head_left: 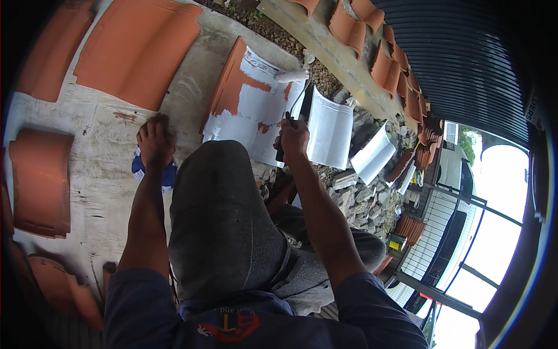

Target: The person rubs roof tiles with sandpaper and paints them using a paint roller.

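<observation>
My right hand (292,139) is closed round the dark handle of a paint roller (292,76). The roller's white sleeve rests on the upper part of a curved clay roof tile (247,110). White paint covers much of this tile, with bare orange along its left side and in a few patches. On the pale board to the left, my left hand (156,142) bears down with curled fingers on a bunched blue-and-white cloth (167,177). The cloth shows beside and under my wrist; the part beneath the palm is hidden. My bent knee (218,168) covers the tile's lower left corner.
White-painted tiles (329,128) stand to the right over broken rubble (360,200). Unpainted orange tiles (139,49) lie on the pale board (104,203) at left, and several more on a ledge at the upper right. Far right are a corrugated dark wall (459,58) and a white vehicle (430,250).
</observation>
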`<action>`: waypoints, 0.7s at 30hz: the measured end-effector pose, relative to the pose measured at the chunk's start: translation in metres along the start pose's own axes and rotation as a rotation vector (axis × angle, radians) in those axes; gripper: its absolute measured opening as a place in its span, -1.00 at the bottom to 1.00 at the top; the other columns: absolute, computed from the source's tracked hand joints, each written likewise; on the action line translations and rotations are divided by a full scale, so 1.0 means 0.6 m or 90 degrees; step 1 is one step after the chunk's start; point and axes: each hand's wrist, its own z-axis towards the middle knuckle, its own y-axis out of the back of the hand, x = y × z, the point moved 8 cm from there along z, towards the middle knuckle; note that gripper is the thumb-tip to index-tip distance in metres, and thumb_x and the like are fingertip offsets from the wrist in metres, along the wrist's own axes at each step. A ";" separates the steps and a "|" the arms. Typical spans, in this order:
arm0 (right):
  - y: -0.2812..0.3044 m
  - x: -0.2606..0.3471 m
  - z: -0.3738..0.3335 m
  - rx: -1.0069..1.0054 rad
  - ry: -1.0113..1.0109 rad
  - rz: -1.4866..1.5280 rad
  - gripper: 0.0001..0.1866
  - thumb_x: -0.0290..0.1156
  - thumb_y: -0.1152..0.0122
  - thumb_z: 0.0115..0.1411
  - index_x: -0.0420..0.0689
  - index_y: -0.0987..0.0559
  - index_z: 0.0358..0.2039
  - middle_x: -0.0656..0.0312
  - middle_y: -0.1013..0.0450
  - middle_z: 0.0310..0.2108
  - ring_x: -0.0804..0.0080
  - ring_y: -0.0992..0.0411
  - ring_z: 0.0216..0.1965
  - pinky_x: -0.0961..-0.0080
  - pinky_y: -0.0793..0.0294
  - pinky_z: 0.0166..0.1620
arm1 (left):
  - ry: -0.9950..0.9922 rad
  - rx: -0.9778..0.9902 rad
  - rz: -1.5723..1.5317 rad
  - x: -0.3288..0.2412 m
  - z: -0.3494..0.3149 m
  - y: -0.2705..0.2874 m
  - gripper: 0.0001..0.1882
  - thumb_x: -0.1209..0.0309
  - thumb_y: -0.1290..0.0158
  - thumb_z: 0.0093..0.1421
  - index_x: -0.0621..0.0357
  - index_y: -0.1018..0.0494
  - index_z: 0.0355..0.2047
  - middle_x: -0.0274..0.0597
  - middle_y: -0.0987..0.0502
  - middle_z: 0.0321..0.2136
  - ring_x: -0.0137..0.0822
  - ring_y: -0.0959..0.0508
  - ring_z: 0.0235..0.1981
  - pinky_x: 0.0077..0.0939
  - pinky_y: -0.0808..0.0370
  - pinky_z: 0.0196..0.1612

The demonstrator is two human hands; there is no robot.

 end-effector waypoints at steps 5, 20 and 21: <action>0.026 0.007 0.035 0.151 -0.097 0.188 -0.82 -0.34 -0.12 0.39 -0.14 -0.41 -0.31 0.29 -0.31 -0.55 0.44 -0.34 -0.61 0.39 -0.39 -0.57 | 0.001 -0.002 0.010 0.003 0.003 0.000 -0.50 0.18 -0.02 0.23 0.08 -0.39 0.15 -0.06 -0.37 0.19 0.08 -0.37 0.15 0.06 -0.30 0.26; 0.087 -0.105 -0.162 0.141 -0.144 0.096 -0.81 -0.29 -0.14 0.44 -0.15 -0.46 -0.22 0.30 -0.36 -0.54 0.50 -0.33 -0.64 0.49 -0.38 -0.60 | -0.012 -0.027 0.021 0.001 0.003 0.001 -0.50 0.20 -0.05 0.22 0.12 -0.39 0.13 -0.08 -0.38 0.19 0.08 -0.37 0.16 0.06 -0.30 0.25; 0.089 -0.105 -0.167 0.146 -0.132 0.089 -0.81 -0.29 -0.15 0.44 -0.14 -0.46 -0.22 0.31 -0.36 -0.56 0.51 -0.33 -0.66 0.50 -0.38 -0.60 | -0.006 -0.020 0.017 0.000 0.004 0.005 -0.50 0.20 -0.05 0.22 0.12 -0.38 0.13 -0.07 -0.38 0.19 0.08 -0.36 0.16 0.06 -0.29 0.26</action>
